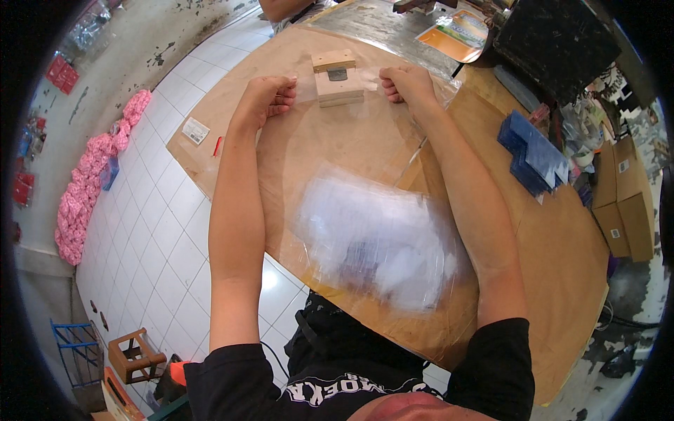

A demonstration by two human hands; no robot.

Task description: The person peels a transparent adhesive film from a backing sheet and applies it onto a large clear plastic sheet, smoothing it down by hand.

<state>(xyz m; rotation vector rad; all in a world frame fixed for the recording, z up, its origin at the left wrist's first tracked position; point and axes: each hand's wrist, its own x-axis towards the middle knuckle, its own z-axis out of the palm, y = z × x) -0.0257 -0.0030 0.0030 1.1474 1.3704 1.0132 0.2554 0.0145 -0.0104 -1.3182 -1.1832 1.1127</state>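
Near the far edge of the brown-covered table stands a small wooden block fixture (340,95) with a dark grey piece (338,74) set in its notch. My left hand (270,98) is left of it, fingers pinched together on the edge of a thin clear plastic sheet (304,87). On the other side, my right hand (411,88) pinches the sheet's opposite end with curled fingers. The sheet appears to span the fixture, though its outline is faint. Between my forearms, closer to me, lies a spread pile of clear plastic sheets (372,231).
A red pen (217,146) and a white label (195,131) lie left of my left forearm. Dark blue folded pieces (535,154) rest at the right, before a cardboard box (623,196). A black box (558,49) stands far right. Someone's arm (282,7) shows at the top.
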